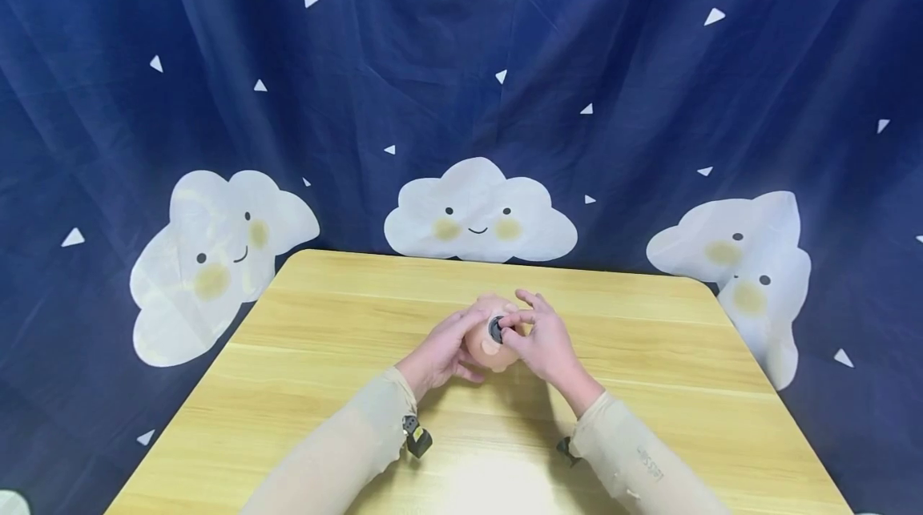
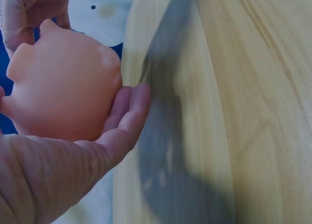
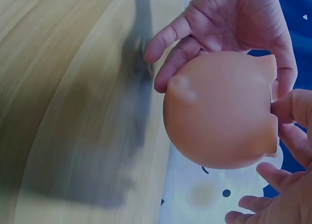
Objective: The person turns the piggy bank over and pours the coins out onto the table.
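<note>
Peach pig toy [image 1: 490, 336] cradled above bench [image 1: 324, 355] in curled left hand [image 1: 440, 355]; right hand [image 1: 544, 343] fingers [image 1: 513, 327] pinching dark plug [image 1: 495, 329] (facing upward, right-hand side).

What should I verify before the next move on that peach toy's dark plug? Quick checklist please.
1. Left hand cradles the peach toy from below: ok.
2. Right hand fingertips sit at the dark plug: ok.
3. Toy is lifted off the wooden table: ok; the wrist views show it held in the air.
4. Plug fully seated or loosened: cannot tell; fingers cover part of it.
5. Table under the hands free of loose items: ok in the head view.
6. Firmness of the right hand's pinch on the plug: cannot tell.
</note>
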A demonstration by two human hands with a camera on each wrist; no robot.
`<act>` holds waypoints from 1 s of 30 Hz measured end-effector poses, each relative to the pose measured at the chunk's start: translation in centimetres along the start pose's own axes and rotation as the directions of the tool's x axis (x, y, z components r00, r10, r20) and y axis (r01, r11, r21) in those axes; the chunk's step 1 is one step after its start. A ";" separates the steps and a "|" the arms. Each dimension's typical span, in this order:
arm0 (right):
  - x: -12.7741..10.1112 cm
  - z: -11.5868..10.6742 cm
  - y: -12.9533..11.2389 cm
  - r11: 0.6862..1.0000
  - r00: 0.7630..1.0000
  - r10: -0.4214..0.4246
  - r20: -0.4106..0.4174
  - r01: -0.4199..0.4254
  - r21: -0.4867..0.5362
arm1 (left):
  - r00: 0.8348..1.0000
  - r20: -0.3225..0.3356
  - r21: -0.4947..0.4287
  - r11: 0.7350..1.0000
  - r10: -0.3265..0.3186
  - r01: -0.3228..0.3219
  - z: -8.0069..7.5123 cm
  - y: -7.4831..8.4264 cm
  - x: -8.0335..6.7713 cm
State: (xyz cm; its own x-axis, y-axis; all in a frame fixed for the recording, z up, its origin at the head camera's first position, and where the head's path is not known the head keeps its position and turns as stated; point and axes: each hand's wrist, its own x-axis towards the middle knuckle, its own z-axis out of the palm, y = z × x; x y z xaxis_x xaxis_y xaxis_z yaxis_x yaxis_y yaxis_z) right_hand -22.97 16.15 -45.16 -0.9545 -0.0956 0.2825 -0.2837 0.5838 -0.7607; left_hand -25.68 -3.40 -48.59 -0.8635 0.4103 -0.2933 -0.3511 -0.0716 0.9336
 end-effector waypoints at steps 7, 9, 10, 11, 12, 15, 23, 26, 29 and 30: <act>-0.1 -0.1 0.0 0.999 0.999 -0.033 0.002 0.033 -0.019 | 1.000 -0.019 0.003 1.000 0.005 -0.004 0.1 0.0 0.0; -0.2 0.0 0.0 0.998 0.999 -0.049 -0.012 0.048 -0.033 | 1.000 -0.025 0.004 1.000 0.007 -0.007 0.1 0.0 0.0; -0.3 0.0 0.0 0.998 0.998 -0.057 -0.021 0.056 -0.043 | 1.000 -0.029 0.005 1.000 0.007 -0.007 0.1 0.0 0.0; -0.4 0.1 0.0 0.996 0.997 -0.067 -0.033 0.065 -0.063 | 0.999 -0.032 0.007 1.000 0.008 -0.007 0.2 0.0 0.0; -0.5 0.1 0.0 0.993 0.996 -0.080 -0.046 0.076 -0.087 | 0.999 -0.034 0.011 1.000 0.011 -0.010 0.2 -0.1 0.0; -0.7 0.1 -0.2 0.984 0.990 -0.114 -0.077 0.102 -0.145 | 0.999 -0.039 0.030 0.999 0.023 -0.022 0.3 0.0 0.0; -0.7 -0.1 -0.2 0.970 0.979 -0.192 -0.068 0.179 -0.163 | 0.999 -0.034 0.040 0.999 0.009 -0.008 0.5 -0.2 0.0; -0.5 -0.2 0.1 0.955 0.967 -0.251 -0.042 0.240 -0.175 | 1.000 -0.021 0.043 0.999 0.000 0.001 0.4 -0.3 -0.1; -0.4 -0.5 0.3 0.943 0.960 -0.281 -0.010 0.274 -0.188 | 1.000 -0.010 0.043 0.999 -0.005 0.005 0.3 -0.3 0.0; -0.3 -0.6 0.4 0.939 0.958 -0.286 -0.002 0.280 -0.199 | 1.000 -0.008 0.043 0.999 -0.004 0.005 0.3 -0.3 0.0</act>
State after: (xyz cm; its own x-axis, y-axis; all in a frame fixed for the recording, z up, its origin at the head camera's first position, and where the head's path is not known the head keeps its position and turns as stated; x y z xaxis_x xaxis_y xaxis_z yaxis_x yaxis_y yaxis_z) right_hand -22.72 16.92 -45.20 -0.8331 -0.2570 0.4897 -0.5155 0.6817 -0.5191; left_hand -25.45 -3.07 -48.78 -0.8647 0.4035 -0.2990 -0.3394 -0.0308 0.9401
